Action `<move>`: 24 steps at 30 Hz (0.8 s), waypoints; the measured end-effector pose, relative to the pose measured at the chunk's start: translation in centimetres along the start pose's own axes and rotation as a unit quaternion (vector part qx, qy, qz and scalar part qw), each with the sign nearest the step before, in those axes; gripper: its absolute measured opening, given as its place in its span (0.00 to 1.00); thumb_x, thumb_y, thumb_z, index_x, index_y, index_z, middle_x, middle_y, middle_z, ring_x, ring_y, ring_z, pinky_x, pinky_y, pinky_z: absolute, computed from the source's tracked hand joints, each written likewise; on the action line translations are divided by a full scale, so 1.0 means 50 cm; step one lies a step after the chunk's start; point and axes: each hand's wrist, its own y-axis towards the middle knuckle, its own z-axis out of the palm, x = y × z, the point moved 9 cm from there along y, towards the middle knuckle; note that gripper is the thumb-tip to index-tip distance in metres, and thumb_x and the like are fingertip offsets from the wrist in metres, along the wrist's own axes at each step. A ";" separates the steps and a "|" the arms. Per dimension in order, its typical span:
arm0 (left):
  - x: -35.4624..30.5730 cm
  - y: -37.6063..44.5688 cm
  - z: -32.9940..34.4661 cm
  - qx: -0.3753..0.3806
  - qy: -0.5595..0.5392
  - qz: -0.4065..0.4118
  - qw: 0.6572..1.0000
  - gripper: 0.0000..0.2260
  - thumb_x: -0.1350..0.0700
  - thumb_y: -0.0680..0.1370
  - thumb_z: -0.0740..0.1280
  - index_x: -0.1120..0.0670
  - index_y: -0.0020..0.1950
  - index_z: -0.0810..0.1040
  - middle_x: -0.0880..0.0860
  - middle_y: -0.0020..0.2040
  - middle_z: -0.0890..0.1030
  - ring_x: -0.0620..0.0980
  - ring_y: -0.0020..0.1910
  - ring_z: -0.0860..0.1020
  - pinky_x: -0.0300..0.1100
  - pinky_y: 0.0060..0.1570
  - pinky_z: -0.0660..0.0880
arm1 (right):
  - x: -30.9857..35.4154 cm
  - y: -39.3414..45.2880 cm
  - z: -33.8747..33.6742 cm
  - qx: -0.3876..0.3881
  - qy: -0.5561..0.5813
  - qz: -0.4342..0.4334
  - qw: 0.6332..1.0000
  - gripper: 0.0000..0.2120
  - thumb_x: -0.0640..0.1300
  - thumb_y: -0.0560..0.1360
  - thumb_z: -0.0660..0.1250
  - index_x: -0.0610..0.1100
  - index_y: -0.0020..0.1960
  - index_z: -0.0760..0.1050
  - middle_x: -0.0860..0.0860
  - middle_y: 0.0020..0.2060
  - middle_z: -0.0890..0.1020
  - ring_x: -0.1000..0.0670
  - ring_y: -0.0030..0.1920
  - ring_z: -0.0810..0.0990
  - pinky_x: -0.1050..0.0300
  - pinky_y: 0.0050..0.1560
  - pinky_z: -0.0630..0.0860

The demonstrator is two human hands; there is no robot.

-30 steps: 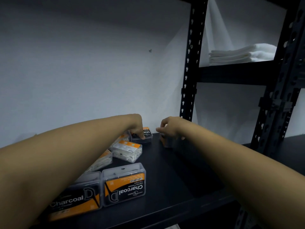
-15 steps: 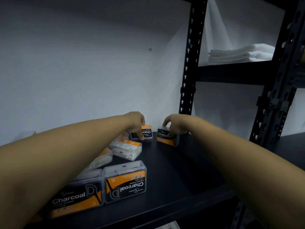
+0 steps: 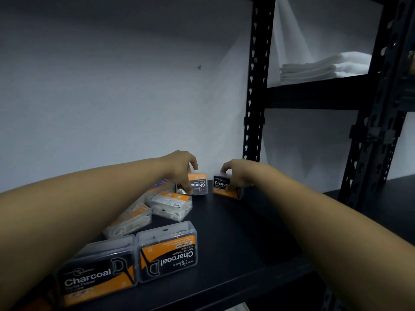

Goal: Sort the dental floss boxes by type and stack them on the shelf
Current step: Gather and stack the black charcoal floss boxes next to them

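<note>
On the black shelf board [image 3: 235, 239], my left hand [image 3: 183, 167] grips a black-and-orange Charcoal floss box [image 3: 198, 184] at the back by the wall. Just to its right, my right hand [image 3: 238, 173] grips a second Charcoal box [image 3: 221, 185], which stands tilted on the board. Two more Charcoal boxes [image 3: 168, 252] [image 3: 98, 270] lie side by side near the front edge. Between them and the back lie clear boxes of white flossers [image 3: 171, 204] [image 3: 132, 218], partly hidden under my left forearm.
A black perforated upright [image 3: 254, 86] stands right behind the boxes. Beyond it, a higher shelf holds folded white towels [image 3: 323, 68]. A second upright [image 3: 377, 122] rises at the right. The white wall closes the back and left.
My right hand has drawn its Charcoal box out from behind the wrist and turned its label into view. My left hand has stayed on the back box, closing round it.
</note>
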 end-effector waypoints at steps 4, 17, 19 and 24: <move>0.021 -0.010 0.005 0.034 0.035 -0.049 0.998 0.31 0.43 0.62 0.83 0.51 0.62 0.79 0.49 0.57 0.81 0.50 0.53 0.80 0.45 0.55 0.78 | -0.006 0.003 0.004 -0.010 0.010 -0.003 1.000 0.30 0.50 0.75 0.76 0.53 0.74 0.71 0.47 0.68 0.77 0.44 0.64 0.77 0.56 0.52 0.71; 0.019 -0.013 -0.046 -0.028 -0.105 -0.016 0.994 0.21 0.55 0.65 0.82 0.52 0.54 0.79 0.53 0.50 0.82 0.50 0.44 0.79 0.44 0.46 0.76 | -0.009 0.012 0.009 -0.008 0.020 0.006 1.000 0.32 0.49 0.73 0.77 0.51 0.75 0.71 0.47 0.68 0.77 0.43 0.64 0.78 0.54 0.56 0.74; 0.014 -0.015 -0.058 -0.048 -0.168 -0.012 0.984 0.23 0.57 0.66 0.82 0.54 0.56 0.78 0.55 0.49 0.80 0.52 0.43 0.78 0.49 0.46 0.79 | -0.009 0.014 0.012 -0.004 0.017 0.006 1.000 0.33 0.49 0.74 0.77 0.51 0.76 0.70 0.47 0.68 0.77 0.43 0.64 0.78 0.53 0.57 0.75; -0.013 -0.011 -0.042 -0.028 -0.145 0.015 0.989 0.20 0.56 0.66 0.82 0.51 0.56 0.82 0.53 0.49 0.81 0.51 0.43 0.79 0.46 0.48 0.79 | -0.008 0.014 0.012 -0.008 0.005 0.000 1.000 0.28 0.49 0.74 0.76 0.50 0.72 0.75 0.46 0.65 0.79 0.43 0.62 0.79 0.51 0.59 0.78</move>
